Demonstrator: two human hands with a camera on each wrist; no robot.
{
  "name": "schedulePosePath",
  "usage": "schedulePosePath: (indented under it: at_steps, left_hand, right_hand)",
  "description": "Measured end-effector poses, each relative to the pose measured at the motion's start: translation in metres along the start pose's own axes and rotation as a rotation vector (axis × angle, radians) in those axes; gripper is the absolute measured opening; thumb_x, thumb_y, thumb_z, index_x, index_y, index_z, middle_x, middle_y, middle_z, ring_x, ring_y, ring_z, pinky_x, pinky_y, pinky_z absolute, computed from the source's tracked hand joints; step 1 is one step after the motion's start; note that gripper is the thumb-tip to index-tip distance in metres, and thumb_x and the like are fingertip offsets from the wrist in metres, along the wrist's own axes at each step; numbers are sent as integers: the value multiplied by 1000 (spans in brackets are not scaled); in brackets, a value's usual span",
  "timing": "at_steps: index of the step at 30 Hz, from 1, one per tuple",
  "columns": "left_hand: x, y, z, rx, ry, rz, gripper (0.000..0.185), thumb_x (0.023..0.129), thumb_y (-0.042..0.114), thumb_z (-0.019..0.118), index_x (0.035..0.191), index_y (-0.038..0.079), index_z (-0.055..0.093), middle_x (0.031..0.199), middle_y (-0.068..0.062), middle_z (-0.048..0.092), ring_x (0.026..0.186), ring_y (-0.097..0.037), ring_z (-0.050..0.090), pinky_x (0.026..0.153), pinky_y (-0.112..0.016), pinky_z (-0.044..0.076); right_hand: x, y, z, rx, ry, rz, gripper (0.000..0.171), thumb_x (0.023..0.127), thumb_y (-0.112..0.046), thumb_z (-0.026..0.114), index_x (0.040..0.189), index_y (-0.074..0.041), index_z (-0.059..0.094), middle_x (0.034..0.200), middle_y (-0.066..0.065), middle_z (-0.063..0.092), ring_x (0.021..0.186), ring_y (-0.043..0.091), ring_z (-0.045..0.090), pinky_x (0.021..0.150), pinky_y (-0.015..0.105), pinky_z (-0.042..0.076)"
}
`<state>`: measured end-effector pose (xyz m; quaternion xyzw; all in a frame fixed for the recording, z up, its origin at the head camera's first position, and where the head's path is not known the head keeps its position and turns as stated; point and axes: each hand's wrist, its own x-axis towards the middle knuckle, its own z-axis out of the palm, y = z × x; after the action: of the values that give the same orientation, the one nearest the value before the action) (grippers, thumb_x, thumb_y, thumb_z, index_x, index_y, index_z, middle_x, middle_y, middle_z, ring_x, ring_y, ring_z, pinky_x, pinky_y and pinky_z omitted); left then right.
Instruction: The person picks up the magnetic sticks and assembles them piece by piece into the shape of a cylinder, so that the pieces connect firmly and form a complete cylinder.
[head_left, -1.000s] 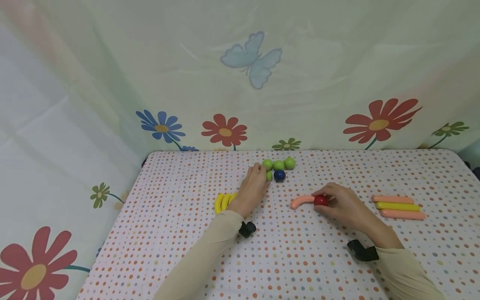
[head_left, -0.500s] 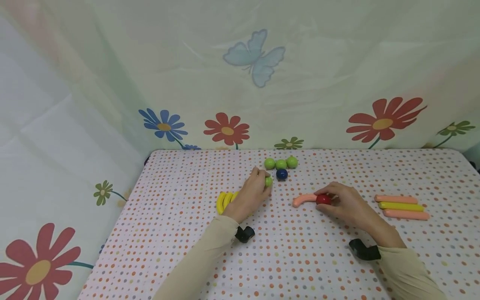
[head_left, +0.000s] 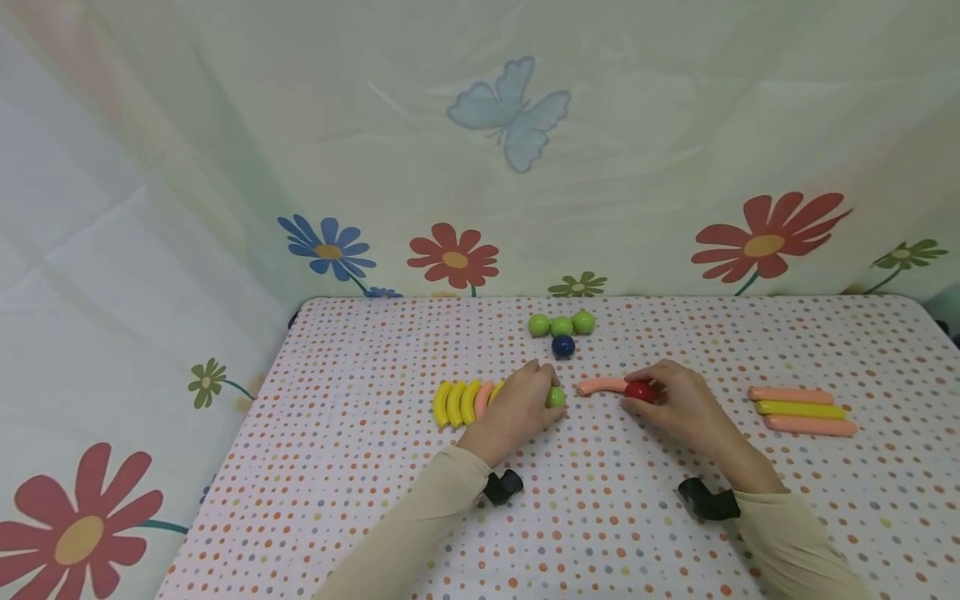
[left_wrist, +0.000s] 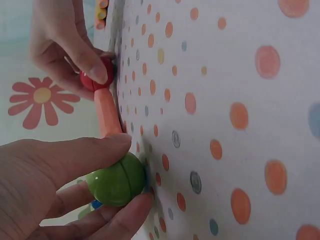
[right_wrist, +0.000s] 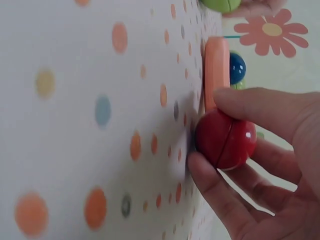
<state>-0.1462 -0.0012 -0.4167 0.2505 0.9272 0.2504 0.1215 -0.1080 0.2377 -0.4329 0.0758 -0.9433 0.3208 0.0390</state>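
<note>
My left hand pinches a glossy green ball between thumb and fingers, close to the tabletop. My right hand grips a red ball with a seam round it. One end of a curved salmon-pink stick meets the red ball; whether they are joined cannot be told. The stick's other end points toward the green ball, with a small gap between them in the head view. Under and beside the left hand lies a row of curved yellow sticks with a salmon-pink one among them, partly hidden.
Farther back, three green balls sit in a row with a dark blue ball in front. To the right lie straight salmon-pink sticks and a yellow stick. A flowered curtain hangs behind the dotted table.
My left hand has brought the green ball away from the other green balls, nearer and rightward toward the curved stick. My right hand, with the red ball, has shifted slightly left.
</note>
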Motion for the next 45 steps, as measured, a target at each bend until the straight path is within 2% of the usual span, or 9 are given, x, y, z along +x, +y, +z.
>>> schedulePosePath:
  at_steps: [5,13,17,25,29,34,37,41,45]
  left_hand:
    - [2,3,4,60,16,17,34,98,21,77,126,3,71,111,-8,61,83,-10,50,69,-18,45]
    - [3,4,9,49,58,-2,35,100,25,75,127,4,69,113,-7,59,88,-10,50,71,-17,45]
    - [5,5,9,70,65,-12,34,101,25,73,127,3,68,116,-8,58,92,-11,50,72,-18,46]
    - [8,6,8,73,71,-17,32,102,26,72,122,2,68,114,-8,58,87,-10,49,66,-15,45]
    - [8,6,8,66,67,-13,31,102,25,72,124,2,68,118,-9,60,91,-10,52,70,-16,48]
    - [9,5,7,63,62,12,31,102,22,71,127,3,67,124,-9,60,99,-12,53,75,-17,47]
    - [10,5,7,45,54,28,31,103,20,70,128,4,67,124,-8,60,99,-13,52,73,-17,45]
    - [10,4,7,26,47,30,30,102,19,70,128,4,68,123,-7,60,98,-12,51,71,-16,43]
    - [9,3,8,23,45,25,31,102,19,71,129,5,67,123,-7,59,97,-11,51,74,-17,45]
  right_hand:
    - [0,-7,5,3,22,31,35,88,-8,84,114,11,71,100,23,66,84,30,63,65,36,52]
    - [1,-11,12,1,12,108,38,91,-11,82,118,13,67,108,29,62,88,36,62,67,42,56]
    - [1,-14,15,-3,25,100,38,91,-9,81,117,14,67,105,28,62,87,35,63,67,43,56]
    - [-1,-20,18,19,53,68,35,91,-7,80,115,15,67,105,28,63,88,35,65,70,44,58]
    - [-2,-20,17,18,45,65,34,91,-8,80,114,14,68,103,26,63,87,33,65,69,43,57]
    - [1,-19,12,38,0,58,27,98,-13,75,111,10,71,97,20,68,84,29,66,68,41,56]
    - [5,-20,9,55,-50,47,23,100,-14,72,108,7,72,92,13,69,79,23,66,65,37,54]
    - [14,-25,8,66,-147,24,22,100,-12,72,111,7,71,84,6,68,70,15,63,59,31,50]
    - [21,-28,10,13,-201,-2,22,98,-11,74,113,6,72,86,5,68,67,12,58,58,31,48]
